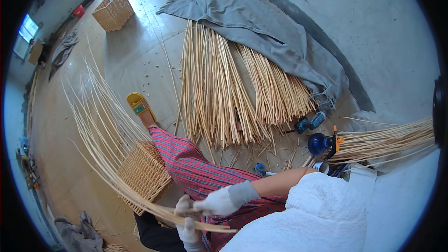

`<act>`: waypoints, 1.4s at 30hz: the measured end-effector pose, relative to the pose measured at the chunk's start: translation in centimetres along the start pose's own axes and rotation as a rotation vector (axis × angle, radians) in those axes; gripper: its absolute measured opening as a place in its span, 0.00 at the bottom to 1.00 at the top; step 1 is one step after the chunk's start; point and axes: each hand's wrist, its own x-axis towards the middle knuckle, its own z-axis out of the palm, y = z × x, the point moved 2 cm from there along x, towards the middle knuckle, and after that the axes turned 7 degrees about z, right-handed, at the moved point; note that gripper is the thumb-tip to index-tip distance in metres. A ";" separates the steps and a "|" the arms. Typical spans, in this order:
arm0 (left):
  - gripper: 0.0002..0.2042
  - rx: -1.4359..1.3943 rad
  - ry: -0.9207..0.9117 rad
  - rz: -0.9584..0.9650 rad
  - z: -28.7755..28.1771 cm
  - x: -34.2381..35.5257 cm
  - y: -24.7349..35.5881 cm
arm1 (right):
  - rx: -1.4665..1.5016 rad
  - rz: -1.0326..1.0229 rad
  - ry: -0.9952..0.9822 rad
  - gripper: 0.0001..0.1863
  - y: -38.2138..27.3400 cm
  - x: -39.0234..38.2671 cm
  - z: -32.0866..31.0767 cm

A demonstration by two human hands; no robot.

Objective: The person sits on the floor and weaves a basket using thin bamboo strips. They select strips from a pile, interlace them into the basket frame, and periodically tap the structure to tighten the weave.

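My left hand (185,220), in a pale glove, is closed around long pale rods (158,209) that sweep up past a woven basket (143,173) beside my leg. My right hand (215,201), also gloved with a grey cuff, is closed right beside the left over the rods; what its fingertips hold is blurred. The basket is tilted, with loose rod tops fanning out behind it. My leg in red plaid trousers (184,156) stretches out to a yellow sandal (137,103).
Rod piles (219,93) lie under a grey cloth (261,28). At right are a drill (313,121), blue bottle (319,144) and rod bundle (387,140). Another basket (112,11) stands farther back; crumpled fabric (79,233) lies lower left. Walls edge both sides.
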 end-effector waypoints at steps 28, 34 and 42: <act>0.16 -0.483 0.102 -0.536 5.8 7.8 -9.1 | -0.030 1.264 1.058 0.32 52.5 -3.0 -20.8; 0.17 -0.423 0.053 -0.550 6.0 9.2 -9.2 | -0.216 1.319 0.833 0.29 52.2 -7.7 -18.8; 0.17 -0.450 0.035 -0.561 6.9 9.9 -9.7 | -0.940 1.006 0.693 0.21 47.7 -14.6 -17.9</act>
